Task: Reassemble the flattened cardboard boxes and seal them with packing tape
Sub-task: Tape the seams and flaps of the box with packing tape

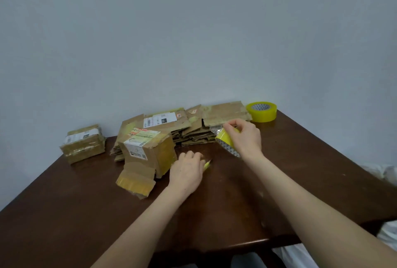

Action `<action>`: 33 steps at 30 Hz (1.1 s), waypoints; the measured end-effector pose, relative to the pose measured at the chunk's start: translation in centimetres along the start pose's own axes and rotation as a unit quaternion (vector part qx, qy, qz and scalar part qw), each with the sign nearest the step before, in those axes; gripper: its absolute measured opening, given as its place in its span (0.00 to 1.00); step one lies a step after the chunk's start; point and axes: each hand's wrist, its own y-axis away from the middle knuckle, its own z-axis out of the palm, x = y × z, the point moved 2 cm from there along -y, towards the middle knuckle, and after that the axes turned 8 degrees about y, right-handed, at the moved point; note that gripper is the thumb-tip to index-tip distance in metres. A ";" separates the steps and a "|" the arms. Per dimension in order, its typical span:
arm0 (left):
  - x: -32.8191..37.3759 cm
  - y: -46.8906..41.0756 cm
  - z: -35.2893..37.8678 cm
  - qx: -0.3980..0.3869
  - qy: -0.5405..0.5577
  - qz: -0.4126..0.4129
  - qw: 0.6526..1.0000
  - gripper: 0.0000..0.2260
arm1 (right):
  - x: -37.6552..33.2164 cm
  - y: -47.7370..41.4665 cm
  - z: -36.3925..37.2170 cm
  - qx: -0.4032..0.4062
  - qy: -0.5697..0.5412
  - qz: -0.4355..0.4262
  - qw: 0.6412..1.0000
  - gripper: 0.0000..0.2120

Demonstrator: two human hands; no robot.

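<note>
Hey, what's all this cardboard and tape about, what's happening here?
A person is rebuilding used cardboard boxes at a brown table. Their right hand holds a roll of yellow tape above the table, while the left hand lies beside a half-assembled box whose flap hangs open, fingers curled on a small yellow object I can't identify. One taped box sits to the left, a pile of flattened boxes waits behind, and a second tape roll stands near the wall.
</note>
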 end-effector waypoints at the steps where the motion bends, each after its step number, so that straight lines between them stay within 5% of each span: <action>1: 0.7 -0.7 -0.7 0.062 0.031 0.026 0.997 0.13 | 0.4 -0.2 -0.4 0.009 0.009 -0.002 1.000 0.07; 5: 4.7 -4.3 -3.9 0.265 0.099 0.157 0.946 0.12 | 2.1 -0.9 -1.6 0.027 0.037 -0.002 0.999 0.07; 10: 7.8 -6.9 -3.3 0.144 0.062 0.158 0.975 0.13 | 3.0 -0.7 -2.8 0.026 0.055 -0.025 0.998 0.07; 13: 8.4 -7.0 -2.5 0.094 0.141 0.093 0.981 0.09 | 3.5 -0.7 -3.6 0.022 0.068 -0.043 0.997 0.08; 19: 9.4 -7.2 -1.7 0.096 0.246 0.030 0.964 0.06 | 4.6 -1.1 -3.5 -0.017 0.047 -0.039 0.998 0.11; 22: 8.9 -7.3 -1.4 0.103 0.268 0.001 0.958 0.06 | 4.9 -1.3 -3.8 -0.060 -0.067 0.001 0.996 0.24; 24: 8.6 -7.2 -1.3 0.086 0.294 -0.030 0.951 0.05 | 5.3 -1.2 -3.9 -0.095 -0.044 -0.015 0.994 0.26; 29: 8.7 -6.9 -1.8 0.078 0.107 -0.027 0.991 0.09 | 5.0 -0.8 -3.0 -0.091 0.022 -0.049 0.994 0.15; 33: 6.9 -6.0 -3.1 0.084 0.021 0.016 0.996 0.16 | 5.4 -1.0 -2.7 -0.098 0.201 -0.058 0.973 0.14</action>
